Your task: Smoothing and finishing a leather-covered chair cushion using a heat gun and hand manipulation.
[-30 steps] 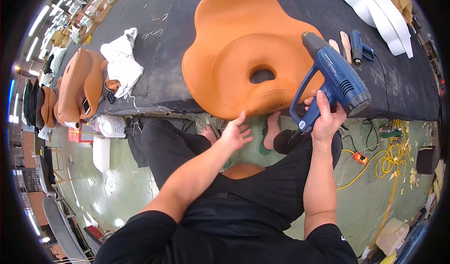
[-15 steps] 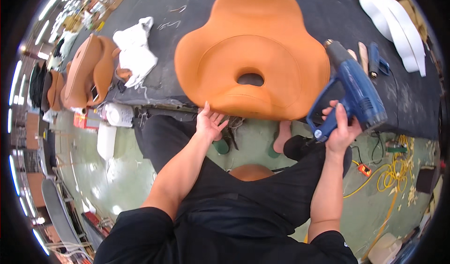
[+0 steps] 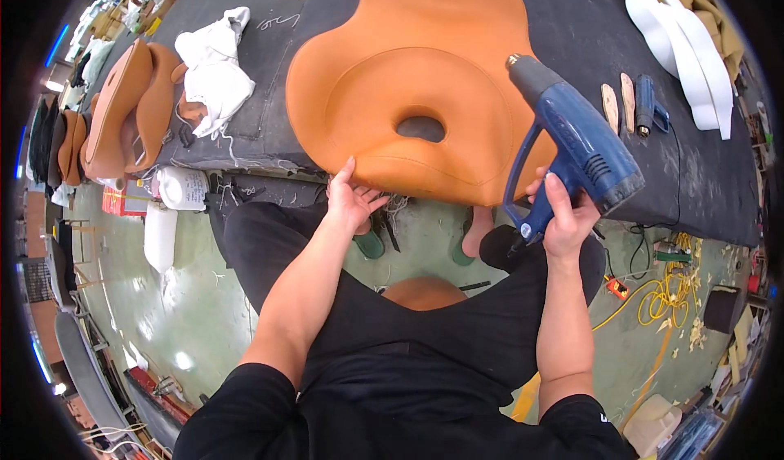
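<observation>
An orange upholstered seat (image 3: 392, 154), with an oval hole near its front and a curved seam, lies on the dark-covered table. My left hand (image 3: 353, 203) is at its front left edge, palm up. The thumb touches the rim while the other fingers stretch out apart below it. My right hand (image 3: 565, 219) is wrapped round the handle of a blue heat gun (image 3: 580, 129). The gun's metal nozzle points up and leftward over the seat's right side, apart from the leather. Its body hides part of the seat's right edge.
On the table (image 3: 261, 125) lie a white cloth (image 3: 214, 72), brown upholstered pieces (image 3: 131, 113), wooden sticks (image 3: 627, 101), a second blue tool (image 3: 645, 105) and white curved pieces (image 3: 690, 56). White jugs (image 3: 181, 189) stand at left below; a yellow cord (image 3: 665, 288) coils on the floor at right.
My right hand has brought the heat gun leftward, so its nozzle is now over the seat's right side. My left hand stays at the front edge. The whole view has shifted slightly.
</observation>
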`<state>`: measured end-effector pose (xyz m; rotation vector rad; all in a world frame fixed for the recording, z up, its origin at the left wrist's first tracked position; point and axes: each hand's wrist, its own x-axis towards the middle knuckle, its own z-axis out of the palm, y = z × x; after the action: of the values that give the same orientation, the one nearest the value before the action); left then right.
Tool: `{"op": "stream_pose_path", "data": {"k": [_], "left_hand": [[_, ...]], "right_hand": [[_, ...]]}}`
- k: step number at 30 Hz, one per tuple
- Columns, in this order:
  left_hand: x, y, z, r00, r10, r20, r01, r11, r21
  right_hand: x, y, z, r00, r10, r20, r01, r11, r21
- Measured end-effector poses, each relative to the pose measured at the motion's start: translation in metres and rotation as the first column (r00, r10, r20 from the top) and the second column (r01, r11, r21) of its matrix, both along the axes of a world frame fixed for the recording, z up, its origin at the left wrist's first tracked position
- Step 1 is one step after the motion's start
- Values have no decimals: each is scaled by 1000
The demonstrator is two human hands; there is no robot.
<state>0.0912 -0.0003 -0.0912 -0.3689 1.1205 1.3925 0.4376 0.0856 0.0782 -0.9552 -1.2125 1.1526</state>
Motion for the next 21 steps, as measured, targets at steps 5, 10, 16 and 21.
{"op": "stream_pose_path", "data": {"k": [5,10,16,21], "left_hand": [[33,-35,21,998,5,-64,-8,999,-54],[57,-77,27,992,115,59,-104,980,-167],[61,-89,51,995,-16,-98,-34,871,-490],[72,-110,99,-56,-415,-908,488,782,-388]], "right_hand": [[8,1,-14,1000,-16,-15,16,1000,-26],[23,-9,-5,997,76,-18,-77,987,-143],[14,-25,16,953,303,-19,-283,863,-419],[11,-10,31,898,439,-24,-365,714,-598]]}}
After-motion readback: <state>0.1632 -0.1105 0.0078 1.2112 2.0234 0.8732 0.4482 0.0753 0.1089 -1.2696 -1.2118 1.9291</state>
